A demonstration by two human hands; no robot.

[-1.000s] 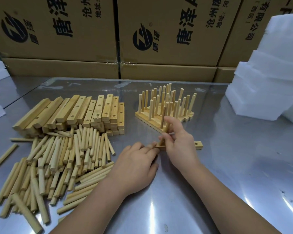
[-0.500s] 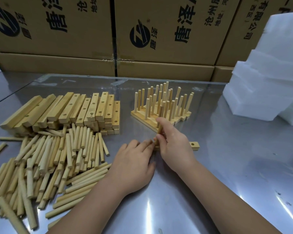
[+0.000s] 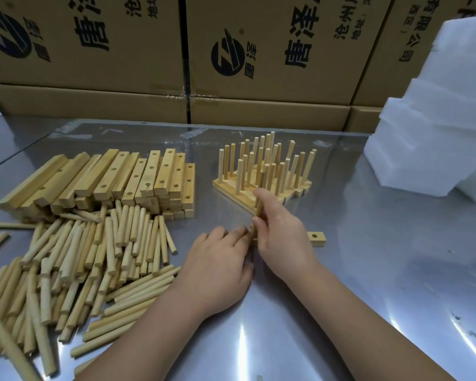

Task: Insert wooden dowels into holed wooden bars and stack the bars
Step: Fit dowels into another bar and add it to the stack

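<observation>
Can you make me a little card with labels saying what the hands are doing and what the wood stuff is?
Right hand: pinches one upright dowel standing at the bar
Left hand: flat on the table, fingertips by the bar
Loose dowels: heap at the left
Empty bars: piled behind the heap
Finished bars: side by side, dowels standing up
Around: cardboard boxes behind, white foam blocks at right

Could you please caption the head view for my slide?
Right hand holds a dowel upright over a holed bar, left hand resting at its end, doweled bars behind.
</observation>
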